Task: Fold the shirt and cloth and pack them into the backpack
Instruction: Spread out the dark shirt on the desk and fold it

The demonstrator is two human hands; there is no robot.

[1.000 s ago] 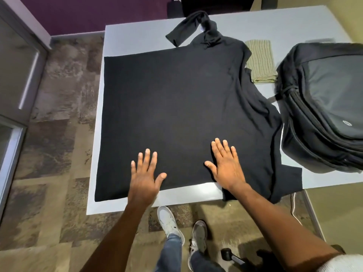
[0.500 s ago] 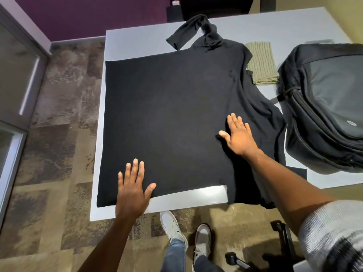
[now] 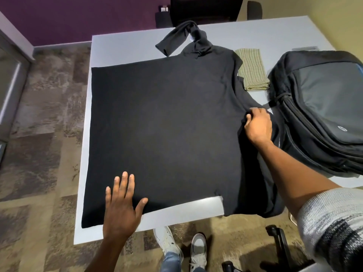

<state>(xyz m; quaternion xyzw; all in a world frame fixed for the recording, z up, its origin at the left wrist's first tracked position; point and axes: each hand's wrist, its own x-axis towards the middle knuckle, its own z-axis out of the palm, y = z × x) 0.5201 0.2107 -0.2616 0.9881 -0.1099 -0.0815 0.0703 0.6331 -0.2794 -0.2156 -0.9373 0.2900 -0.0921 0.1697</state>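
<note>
Since a moment ago the right hand has slid to the shirt shoulder edge nearest the backpack and pinches it, left hand spread flat on the hem (fold leftward).

I see a plain black fabric shirt, an olive-green ribbed cloth with thin dark stripes, a black backpack with a grey front panel, a pale grey table, and a mottled brown floor.
</note>
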